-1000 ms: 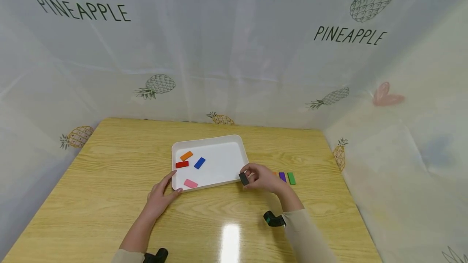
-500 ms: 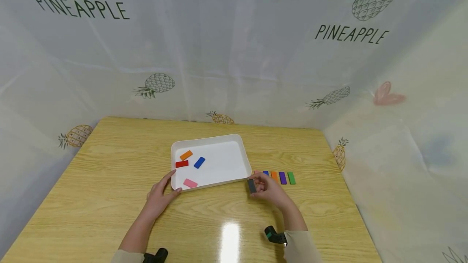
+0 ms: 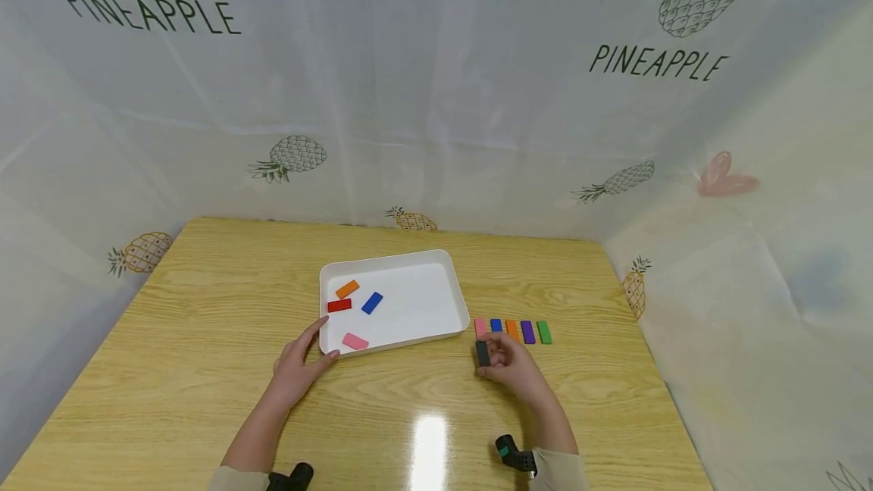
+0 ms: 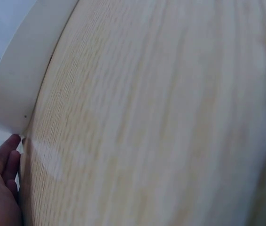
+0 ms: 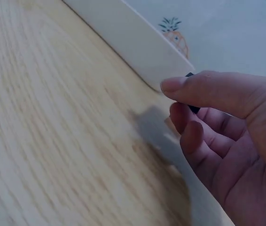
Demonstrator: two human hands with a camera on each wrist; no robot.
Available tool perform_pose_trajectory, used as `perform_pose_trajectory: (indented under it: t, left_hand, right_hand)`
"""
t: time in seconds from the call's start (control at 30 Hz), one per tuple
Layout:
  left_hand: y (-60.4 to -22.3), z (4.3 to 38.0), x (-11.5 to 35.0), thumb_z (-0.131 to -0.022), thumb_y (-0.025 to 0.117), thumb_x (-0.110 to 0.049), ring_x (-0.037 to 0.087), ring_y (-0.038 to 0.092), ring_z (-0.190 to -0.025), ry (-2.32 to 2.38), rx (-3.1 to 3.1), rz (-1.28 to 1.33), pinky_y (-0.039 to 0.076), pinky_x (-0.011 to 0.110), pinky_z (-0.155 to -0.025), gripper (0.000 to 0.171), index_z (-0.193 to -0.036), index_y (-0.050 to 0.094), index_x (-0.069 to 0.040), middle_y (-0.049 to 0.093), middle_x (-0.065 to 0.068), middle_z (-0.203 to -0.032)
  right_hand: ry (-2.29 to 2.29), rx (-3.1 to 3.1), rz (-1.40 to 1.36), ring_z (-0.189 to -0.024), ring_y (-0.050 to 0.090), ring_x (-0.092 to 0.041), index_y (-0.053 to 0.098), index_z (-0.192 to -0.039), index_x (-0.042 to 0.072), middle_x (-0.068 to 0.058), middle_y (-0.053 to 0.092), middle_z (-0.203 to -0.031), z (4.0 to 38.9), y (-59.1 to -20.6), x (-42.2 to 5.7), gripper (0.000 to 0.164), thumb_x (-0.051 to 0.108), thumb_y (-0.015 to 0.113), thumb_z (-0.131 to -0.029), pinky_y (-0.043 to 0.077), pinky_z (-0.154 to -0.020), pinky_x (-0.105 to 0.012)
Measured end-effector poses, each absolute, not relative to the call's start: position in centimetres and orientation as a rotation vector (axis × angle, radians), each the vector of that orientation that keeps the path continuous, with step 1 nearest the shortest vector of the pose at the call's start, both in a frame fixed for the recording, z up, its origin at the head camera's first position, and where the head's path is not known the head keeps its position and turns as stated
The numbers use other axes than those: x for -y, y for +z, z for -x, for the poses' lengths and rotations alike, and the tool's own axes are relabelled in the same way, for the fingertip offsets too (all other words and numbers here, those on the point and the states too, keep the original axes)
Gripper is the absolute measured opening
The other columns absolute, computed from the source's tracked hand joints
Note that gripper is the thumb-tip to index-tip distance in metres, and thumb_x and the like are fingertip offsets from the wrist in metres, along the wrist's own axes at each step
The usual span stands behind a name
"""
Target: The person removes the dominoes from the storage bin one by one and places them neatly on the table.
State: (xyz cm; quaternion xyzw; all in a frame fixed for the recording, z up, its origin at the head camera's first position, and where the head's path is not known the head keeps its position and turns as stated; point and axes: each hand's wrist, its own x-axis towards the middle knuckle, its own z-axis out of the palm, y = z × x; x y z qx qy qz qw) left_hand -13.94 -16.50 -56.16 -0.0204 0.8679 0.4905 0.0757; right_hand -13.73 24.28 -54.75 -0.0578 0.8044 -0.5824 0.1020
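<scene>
Between my right thumb and fingers I pinch a small black rectangular block (image 3: 483, 354). My right hand (image 3: 510, 367) is over the table, just in front of a row of coloured blocks. Only a bit of the black block shows behind the thumb in the right wrist view. My left hand (image 3: 298, 366) rests at the near left corner of a white tray (image 3: 426, 328), thumb and fingers spread and touching its sides. Inside the tray lie an orange block (image 3: 348, 289), a red block (image 3: 339, 305), a blue block (image 3: 372, 303) and a pink block (image 3: 355, 341).
Right of the tray, the row holds a pink block (image 3: 480, 327), a blue block (image 3: 496, 325), an orange block (image 3: 511, 329), a purple block (image 3: 528, 332) and a green block (image 3: 543, 332). Printed cloth (image 3: 436, 97) hangs behind the wooden table (image 3: 382, 415).
My right hand has moved right and nearer to me with the black block, from the tray's near right corner to in front of the row. My left hand has stayed put.
</scene>
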Motion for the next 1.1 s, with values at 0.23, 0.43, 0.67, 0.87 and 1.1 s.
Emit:
perform_pose_trajectory:
  t: [0.23, 0.43, 0.67, 0.87, 1.1]
  left_hand:
    - [-56.4, 13.9, 16.4, -0.090, 0.068, -0.044, 0.043, 0.021, -0.138, 1.477, -2.605, 0.057, 0.009, 0.063, -0.104, 0.076, -0.152, 0.034, -0.018, 0.033, 0.020, -0.153]
    - [-56.5, 13.8, 16.3, -0.090, 0.068, -0.044, 0.043, 0.021, -0.137, 1.487, -2.613, 0.049, 0.009, 0.063, -0.104, 0.075, -0.152, 0.035, -0.017, 0.034, 0.020, -0.152]
    - [-56.6, 13.8, 16.2, -0.090, 0.069, -0.042, 0.044, 0.022, -0.137, 1.493, -2.624, 0.040, 0.010, 0.063, -0.103, 0.074, -0.151, 0.036, -0.017, 0.035, 0.022, -0.151]
    - [-56.4, 13.9, 16.4, -0.090, 0.068, -0.042, 0.044, 0.021, -0.138, 1.477, -2.621, 0.044, 0.008, 0.064, -0.104, 0.074, -0.152, 0.034, -0.018, 0.033, 0.021, -0.152]
    - [-56.4, 14.1, 16.5, -0.091, 0.068, -0.041, 0.044, 0.021, -0.138, 1.474, -2.624, 0.043, 0.008, 0.064, -0.104, 0.074, -0.152, 0.034, -0.018, 0.033, 0.021, -0.152]
  right_hand:
    - [-1.652, -2.463, 0.103, -0.072, 0.048, -0.016, 0.062, -0.118, 0.000, -0.010, 0.054, -0.091, 13.6, -55.4, -24.6, 0.048, -0.005, 0.081, -0.075, 0.043, -0.061, -0.022]
    - [-1.622, -2.483, 0.056, -0.071, 0.045, -0.016, 0.064, -0.117, 0.003, -0.006, 0.050, -0.084, 13.6, -55.9, -24.7, 0.048, -0.003, 0.082, -0.074, 0.039, -0.061, -0.022]
    - [-1.599, -2.511, 0.020, -0.070, 0.046, -0.017, 0.065, -0.117, 0.003, -0.006, 0.051, -0.083, 13.8, -56.1, -24.6, 0.046, -0.003, 0.082, -0.074, 0.040, -0.060, -0.023]
    - [-1.579, -2.524, 0.033, -0.067, 0.045, -0.016, 0.065, -0.117, 0.001, -0.005, 0.050, -0.080, 14.0, -56.0, -24.4, 0.046, -0.003, 0.082, -0.074, 0.039, -0.058, -0.023]
    - [-1.555, -2.530, 0.072, -0.064, 0.044, -0.015, 0.065, -0.118, -0.002, -0.006, 0.050, -0.078, 14.4, -55.9, -24.3, 0.048, -0.003, 0.082, -0.074, 0.039, -0.057, -0.023]
